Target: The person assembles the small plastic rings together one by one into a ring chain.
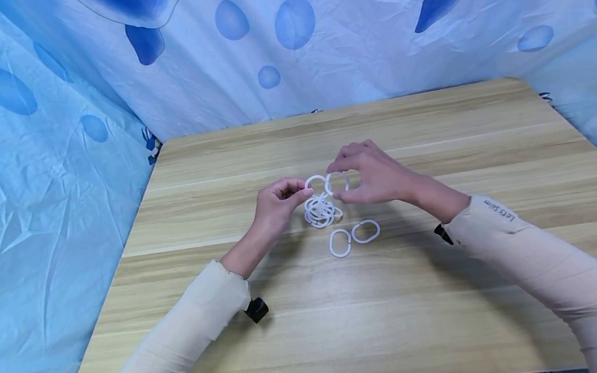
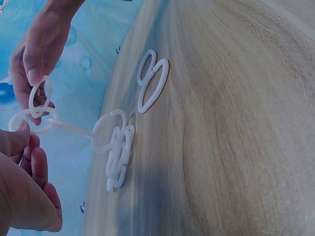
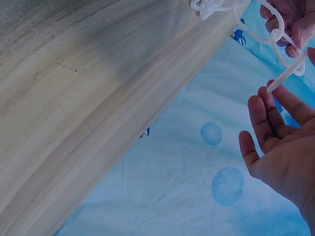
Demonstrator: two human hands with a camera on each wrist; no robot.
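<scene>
Hands: I see both raised a little above the wooden table, meeting over its middle.
Left hand: its fingers are curled in, thumb and forefinger pinching the top ring of a chain of white plastic rings.
Right hand: thumb and forefinger pinch a single white ring, the other fingers loosely spread; this ring sits right against the one my left hand holds, and in the left wrist view the two look hooked together.
Chain: it hangs from the left hand's pinch, and its lower rings lie bunched on the table just below both hands.
Loose rings: two oval ones lie flat on the wood, touching each other, just in front of the bunch.
Surroundings: blue spotted sheeting hangs behind and beside the table.
Sleeves: cream, down to both wrists.
</scene>
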